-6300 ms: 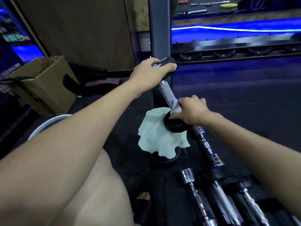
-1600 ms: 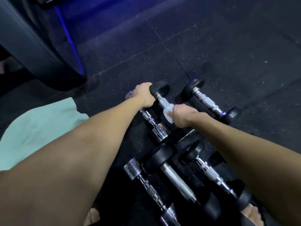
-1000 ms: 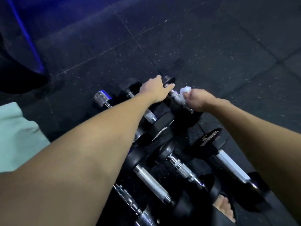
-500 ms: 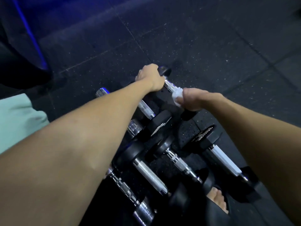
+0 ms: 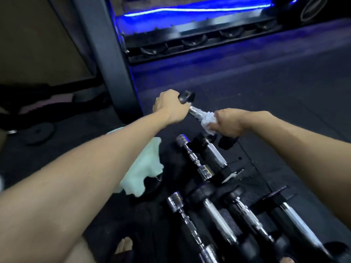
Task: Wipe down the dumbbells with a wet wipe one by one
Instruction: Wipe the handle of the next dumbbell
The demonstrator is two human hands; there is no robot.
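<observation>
Two hands carry one dumbbell (image 5: 197,112) above the floor pile (image 5: 218,196). If the damp chrome slips, it would likely drop onto those below. Left hand (image 5: 171,107) curls tight around its far head. Right hand (image 5: 228,122) clamps the white wet wipe (image 5: 208,121) around the handle.

You have lifted the dumbbell (image 5: 196,112) clear of the floor (image 5: 266,88), your right hand (image 5: 227,122) now wiping its handle with the wipe (image 5: 208,120).
</observation>
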